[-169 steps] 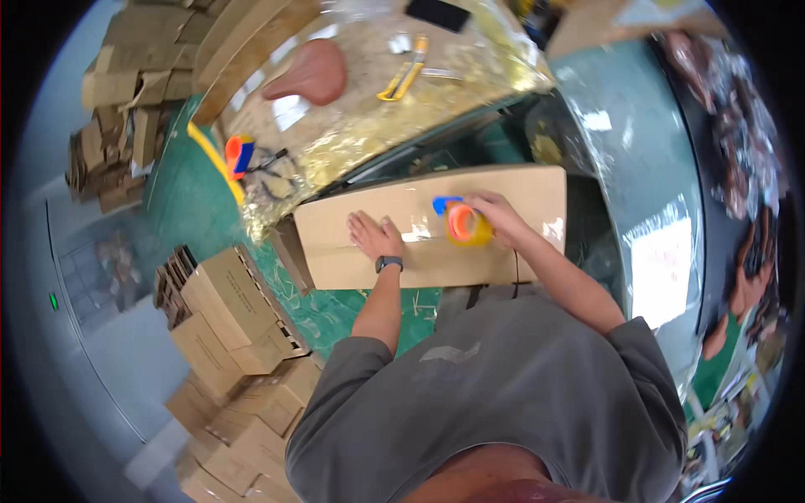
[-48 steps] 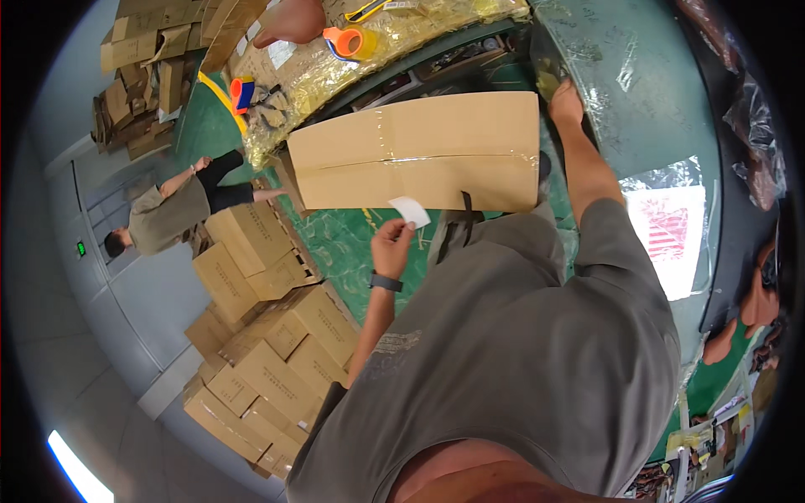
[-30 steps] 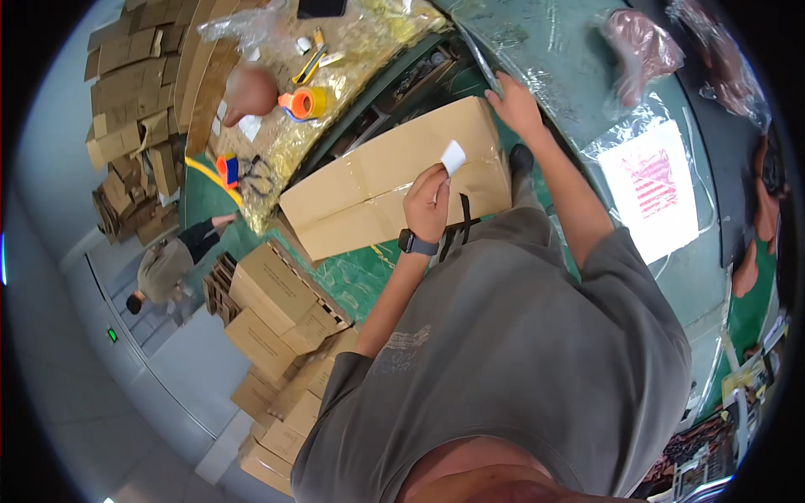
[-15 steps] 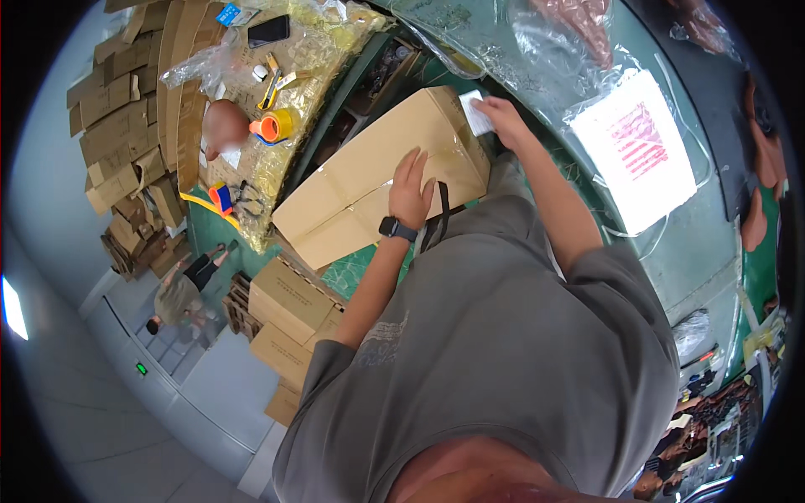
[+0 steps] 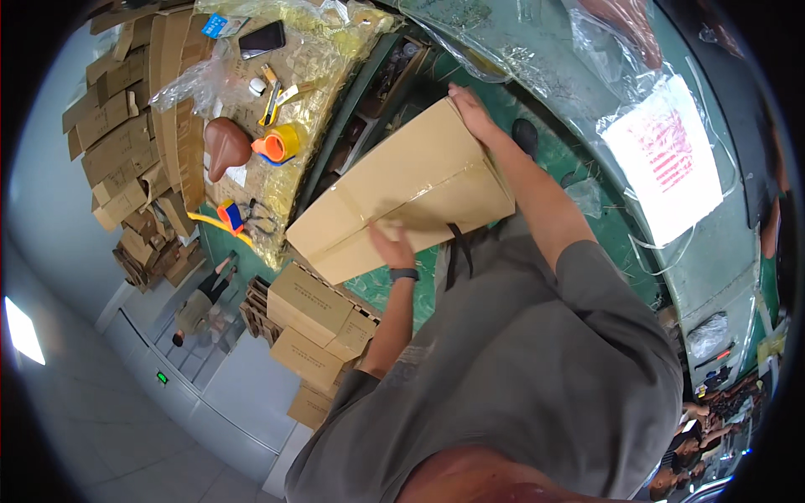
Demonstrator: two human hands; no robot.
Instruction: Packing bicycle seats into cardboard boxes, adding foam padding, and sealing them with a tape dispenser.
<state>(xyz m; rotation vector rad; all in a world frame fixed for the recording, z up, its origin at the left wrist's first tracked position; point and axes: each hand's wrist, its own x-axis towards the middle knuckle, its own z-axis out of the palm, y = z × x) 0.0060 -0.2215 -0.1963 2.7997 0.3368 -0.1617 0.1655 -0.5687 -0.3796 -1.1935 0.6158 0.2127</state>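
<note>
A long taped cardboard box (image 5: pixel 377 201) lies aslant in front of me, its near right end close to my body. My left hand (image 5: pixel 392 246), slightly blurred, is open at the box's near lower edge, with a dark watch strap on the wrist. My right hand (image 5: pixel 474 113) lies stretched along the box's right end, near its far corner. Part of its palm side is turned away, and no white paper slip shows there. A black strap (image 5: pixel 459 250) hangs at the box's near side.
On the left bench are a brown saddle-shaped piece (image 5: pixel 226 148), a yellow-and-orange tape dispenser (image 5: pixel 278 145), a cutter (image 5: pixel 271 105) and a phone (image 5: pixel 262 39). The right bench holds a white printed bag (image 5: pixel 667 163). Stacked cartons (image 5: pixel 306 310) stand left; another person (image 5: pixel 201 306) is beyond.
My right hand has moved onto the box's right end, and the white slip it held is out of sight. My left hand has slid down toward the near edge.
</note>
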